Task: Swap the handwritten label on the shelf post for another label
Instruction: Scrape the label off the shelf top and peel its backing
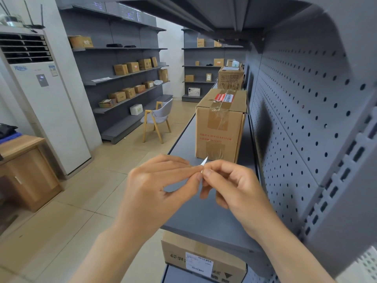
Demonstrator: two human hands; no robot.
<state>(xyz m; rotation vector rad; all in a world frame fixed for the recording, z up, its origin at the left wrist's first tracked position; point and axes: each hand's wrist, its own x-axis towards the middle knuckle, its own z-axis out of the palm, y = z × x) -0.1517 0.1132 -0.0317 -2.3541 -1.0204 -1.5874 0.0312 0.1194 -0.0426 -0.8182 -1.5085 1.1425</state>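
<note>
A small white label [204,161], seen edge-on as a thin sliver, is pinched between the fingertips of both hands above the grey shelf board [208,213]. My left hand [155,184] grips it from the left with thumb and forefinger. My right hand [230,182] grips it from the right, fingers curled. The grey slotted shelf post [346,180] rises at the right, next to the perforated back panel [302,119]. I see no label on the post's visible part. Any writing on the held label is hidden.
A taped cardboard box [220,127] stands on the shelf just behind my hands, another box [230,77] farther back. A labelled box [202,260] sits on the shelf below. Left are a tiled aisle, a chair [158,117], a white air conditioner [42,103], a wooden cabinet [26,170].
</note>
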